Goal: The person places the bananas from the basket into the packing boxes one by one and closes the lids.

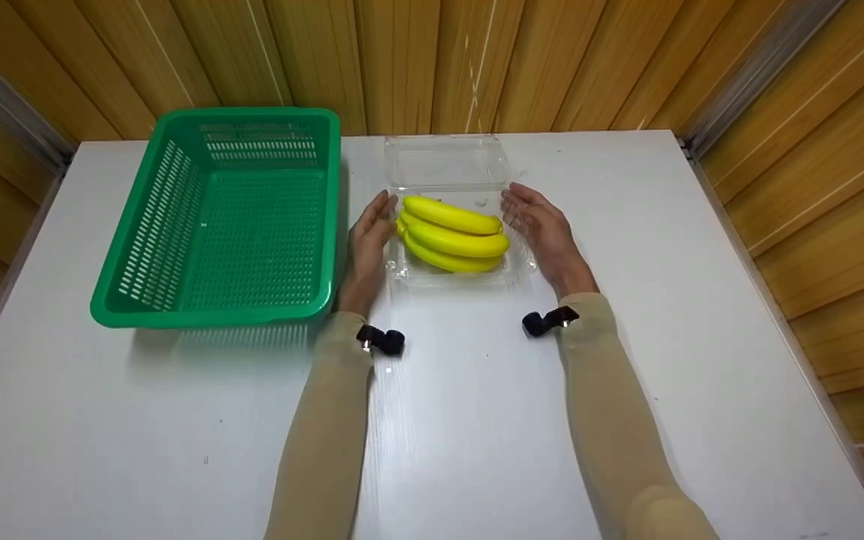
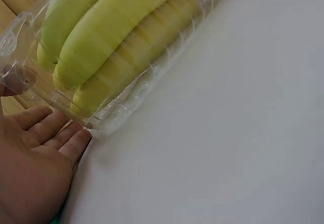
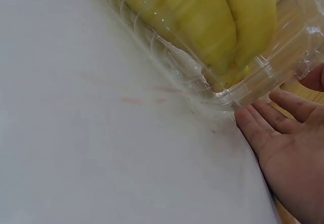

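A clear plastic clamshell box (image 1: 447, 280) lies on the table with its lid (image 1: 447, 166) folded back toward the wall. Inside is a bunch of yellow bananas (image 1: 453, 238), seen through the box wall in both wrist views. My left hand (image 1: 366, 251) is at the box's left side; its nearly straight fingers (image 2: 48, 127) reach the lower edge, and the thumb shows through the plastic. On the opposite side is my right hand (image 1: 550, 238), its extended fingers (image 3: 268, 120) touching the bottom edge, thumb near the rim.
Left of the box stands a green plastic basket (image 1: 214, 319) with slotted walls, close beside my left hand. The white table (image 1: 469, 420) runs back to a wood-panelled wall (image 1: 402, 67). More panels (image 1: 837, 187) rise along the right side.
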The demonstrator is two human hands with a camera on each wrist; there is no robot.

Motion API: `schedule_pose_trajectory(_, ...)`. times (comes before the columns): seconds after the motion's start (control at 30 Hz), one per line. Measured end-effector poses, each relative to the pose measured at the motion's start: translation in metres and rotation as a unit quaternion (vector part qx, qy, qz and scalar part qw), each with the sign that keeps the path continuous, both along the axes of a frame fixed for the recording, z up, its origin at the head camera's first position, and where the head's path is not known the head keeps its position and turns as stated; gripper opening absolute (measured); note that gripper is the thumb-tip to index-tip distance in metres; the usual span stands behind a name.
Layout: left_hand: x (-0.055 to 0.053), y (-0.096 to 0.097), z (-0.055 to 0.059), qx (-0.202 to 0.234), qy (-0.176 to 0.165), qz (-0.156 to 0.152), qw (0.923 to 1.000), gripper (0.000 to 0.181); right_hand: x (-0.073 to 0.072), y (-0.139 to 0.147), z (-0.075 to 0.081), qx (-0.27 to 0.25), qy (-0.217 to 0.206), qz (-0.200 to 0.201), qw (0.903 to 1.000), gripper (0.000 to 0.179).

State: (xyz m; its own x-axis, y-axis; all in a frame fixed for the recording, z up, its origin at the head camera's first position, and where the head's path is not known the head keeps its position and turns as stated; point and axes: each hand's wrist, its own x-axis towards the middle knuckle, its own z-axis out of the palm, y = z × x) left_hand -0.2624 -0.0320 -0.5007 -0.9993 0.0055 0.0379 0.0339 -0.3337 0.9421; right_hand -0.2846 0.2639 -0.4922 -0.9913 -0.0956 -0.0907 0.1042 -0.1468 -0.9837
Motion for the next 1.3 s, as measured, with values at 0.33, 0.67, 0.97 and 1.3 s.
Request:
schedule_pose_trajectory(0.33, -0.0006, -0.0002, -0.0007, 0.014, 0.003, -0.003, 0.9999, 0.058, -0.0036, 0.0009, 0.0022, -0.017, -0.014, 0.003, 0.9998, 0.058)
schedule_pose_trajectory(0.67, 0.0005, -0.0038, -0.0017, -0.004, 0.018, -0.003, 0.9998, 0.057, -0.0027, 0.0027, 0.0035, -0.019, -0.003, 0.008, 0.9998, 0.056)
schedule_pose_trajectory(0.97, -0.0030, -0.0029, -0.0011, 0.023, 0.021, -0.003, 0.9995, 0.056, 0.0006, 0.0029, 0.0020, -0.046, 0.012, 0.004, 0.9989, 0.053)
schedule_pose_trajectory(1.3, -0.0034, -0.0031, -0.0011, 0.022, 0.009, -0.004, 0.9997, 0.056, 0.0008, 0.0031, 0.0001, -0.056, 0.016, -0.005, 0.9983, 0.045)
